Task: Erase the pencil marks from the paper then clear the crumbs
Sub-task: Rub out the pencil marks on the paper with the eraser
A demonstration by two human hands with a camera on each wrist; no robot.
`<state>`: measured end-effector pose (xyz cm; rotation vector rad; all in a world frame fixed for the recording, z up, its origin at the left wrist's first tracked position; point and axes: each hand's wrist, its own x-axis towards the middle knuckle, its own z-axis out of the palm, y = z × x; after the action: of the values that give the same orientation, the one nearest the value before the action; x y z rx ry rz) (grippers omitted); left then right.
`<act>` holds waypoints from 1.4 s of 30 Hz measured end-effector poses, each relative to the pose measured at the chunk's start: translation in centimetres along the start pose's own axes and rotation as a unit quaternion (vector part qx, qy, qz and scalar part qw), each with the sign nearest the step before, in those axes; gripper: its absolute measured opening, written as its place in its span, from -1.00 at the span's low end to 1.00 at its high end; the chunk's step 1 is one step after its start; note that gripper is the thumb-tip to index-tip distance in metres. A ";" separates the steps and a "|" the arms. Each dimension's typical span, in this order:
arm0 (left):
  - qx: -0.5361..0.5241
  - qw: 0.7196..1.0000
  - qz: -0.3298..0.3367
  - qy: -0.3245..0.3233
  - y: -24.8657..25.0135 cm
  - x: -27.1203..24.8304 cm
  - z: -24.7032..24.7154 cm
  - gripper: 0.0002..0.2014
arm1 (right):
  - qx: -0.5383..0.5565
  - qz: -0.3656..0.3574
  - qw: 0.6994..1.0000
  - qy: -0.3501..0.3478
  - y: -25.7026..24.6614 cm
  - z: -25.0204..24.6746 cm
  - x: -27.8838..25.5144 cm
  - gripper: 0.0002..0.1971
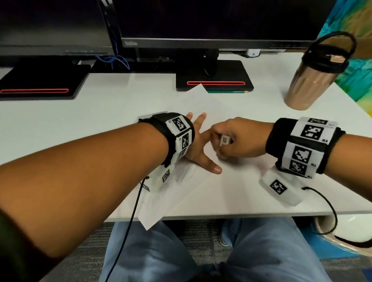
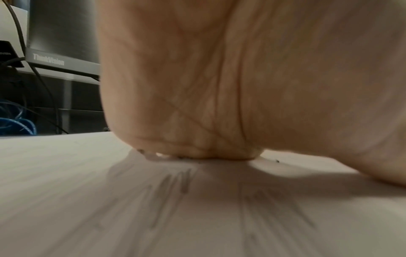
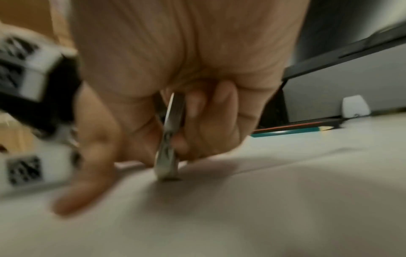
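A white sheet of paper (image 1: 205,104) lies slantwise on the white desk (image 1: 72,122), one corner hanging over the front edge. Grey pencil marks (image 1: 186,174) show beside my left wrist, and they appear again as pencil marks (image 2: 182,180) in the left wrist view. My left hand (image 1: 196,150) presses flat on the sheet with its fingers spread. My right hand (image 1: 236,137) grips a white eraser (image 1: 224,141) in a barcode sleeve. The eraser (image 3: 169,147) stands with its tip on the paper between my left thumb (image 3: 87,173) and index finger. A dark crumb (image 2: 277,161) lies near my left palm.
Two dark monitors on black stands (image 1: 215,81) line the back of the desk. A green pencil (image 1: 228,91) lies against the right stand. A copper tumbler (image 1: 305,83) stands at the back right. The desk's front edge (image 1: 241,215) is close below my wrists.
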<state>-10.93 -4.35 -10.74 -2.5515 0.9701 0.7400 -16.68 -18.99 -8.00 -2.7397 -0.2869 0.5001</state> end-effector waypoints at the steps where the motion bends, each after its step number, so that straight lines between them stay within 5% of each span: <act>1: -0.001 1.000 0.000 0.000 0.1 0.0 0.0 0.22 | 0.010 0.002 1.000 -0.008 -0.1 0.1 -0.1 -0.91; 5: -0.006 1.000 0.007 0.012 0.0 0.0 0.2 0.24 | -0.015 0.029 0.999 0.037 0.7 -0.6 -0.2 -0.93; 9: -0.018 1.000 0.013 0.012 0.0 -0.3 0.1 0.22 | 0.012 0.012 0.999 -0.032 -0.2 0.0 -0.9 -0.96; 14: -0.046 0.999 0.007 0.004 -1.6 -1.9 -0.5 0.36 | 0.025 0.031 0.990 0.136 0.2 -1.9 -1.2 -0.96; 18: -0.026 1.000 0.002 -0.010 -4.4 -5.1 -0.4 0.33 | 0.108 0.047 0.980 0.157 -0.4 -3.2 -1.5 -0.93; 35: -0.009 1.000 0.015 -0.013 -3.5 -3.0 2.4 0.42 | 0.037 0.022 0.999 0.012 -3.0 1.2 1.5 -0.93; 39: -0.011 1.000 0.011 -0.009 -3.5 -2.5 2.5 0.44 | 0.028 0.027 0.998 0.054 -2.5 0.8 1.8 -0.92; 42: 0.001 1.000 0.011 -0.016 -3.6 -2.6 2.5 0.43 | 0.054 -0.006 0.998 -0.016 -3.4 1.5 1.5 -0.96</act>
<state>-10.98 0.72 -10.99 -2.5227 0.9884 0.7833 -16.33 -15.07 -8.52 -2.6257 -0.2767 0.5405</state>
